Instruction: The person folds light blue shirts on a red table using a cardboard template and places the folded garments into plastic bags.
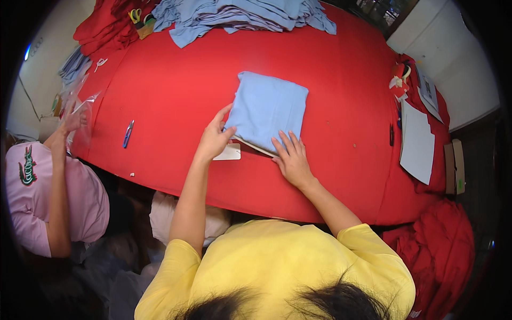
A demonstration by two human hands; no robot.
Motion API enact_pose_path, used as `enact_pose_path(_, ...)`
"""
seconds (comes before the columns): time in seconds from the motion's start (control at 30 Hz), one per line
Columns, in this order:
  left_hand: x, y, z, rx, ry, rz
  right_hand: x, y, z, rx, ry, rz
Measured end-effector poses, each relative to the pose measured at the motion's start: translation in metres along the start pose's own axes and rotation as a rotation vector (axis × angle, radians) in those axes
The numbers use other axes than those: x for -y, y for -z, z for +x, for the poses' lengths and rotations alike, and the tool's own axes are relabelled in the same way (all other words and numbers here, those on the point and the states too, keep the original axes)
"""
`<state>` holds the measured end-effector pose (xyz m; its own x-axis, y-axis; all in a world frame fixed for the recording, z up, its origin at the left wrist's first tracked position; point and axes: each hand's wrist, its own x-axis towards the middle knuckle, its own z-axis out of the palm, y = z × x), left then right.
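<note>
A light blue garment (pixel 271 109), folded into a neat square, lies near the middle of the red-covered table (pixel 176 101). At its lower left corner, my left hand (pixel 216 137) grips the edge, thumb on top and fingers along the side. My right hand (pixel 290 157) rests on the lower right corner with its fingers stretched and slightly apart. A white hang tag (pixel 229 152) sticks out below the front edge, beside my left hand. Under the blue fabric, a thin pale edge shows along the front.
Stacked blue garments (pixel 240 15) fill the far edge. Red cloth and yellow-handled scissors (pixel 136 17) are far left. Blue thread snips (pixel 128 134) lie left; white sheets (pixel 417 141) lie right. At the left edge, a co-worker in pink (pixel 80 197) handles a clear plastic bag (pixel 82 120).
</note>
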<state>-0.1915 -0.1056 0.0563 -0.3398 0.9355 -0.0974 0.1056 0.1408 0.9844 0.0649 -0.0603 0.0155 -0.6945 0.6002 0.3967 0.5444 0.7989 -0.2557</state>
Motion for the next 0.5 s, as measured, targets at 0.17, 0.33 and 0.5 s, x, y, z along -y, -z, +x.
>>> enact_pose_path(0.17,-0.064,0.02,0.003,0.169,-0.058,-0.2,-0.01,0.073,0.042,-0.131,0.117,0.063)
enact_pose_path(0.33,-0.151,0.057,-0.016,0.193,-0.335,-0.117,0.01,0.183,0.128,-0.242,0.196,0.275)
enact_pose_path(0.5,-0.149,0.065,0.024,0.094,-0.04,0.235,-0.026,0.144,0.176,0.222,-0.122,0.533)
